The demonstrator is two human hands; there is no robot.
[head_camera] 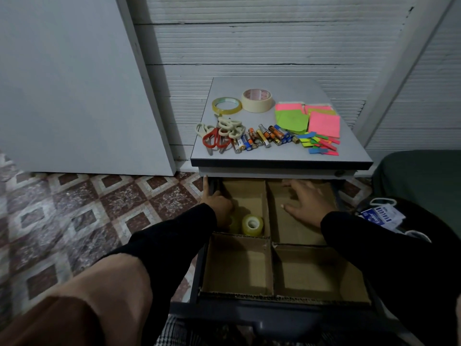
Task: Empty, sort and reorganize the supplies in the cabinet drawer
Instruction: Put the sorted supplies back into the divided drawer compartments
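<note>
Left hand (219, 206) grips 1 clear tape roll (252, 224)'s hidden neighbour; right hand (305, 202) lies flat, holding nothing. Rolls look light, rigid, slick: pinch through the core.

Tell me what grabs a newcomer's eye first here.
Neon pink and green paper sheets blaze at the right of the grey cabinet top, beside a row of batteries and red-handled scissors. Below, both hands reach into the brown cardboard drawer divider, near a clear tape roll.
</note>
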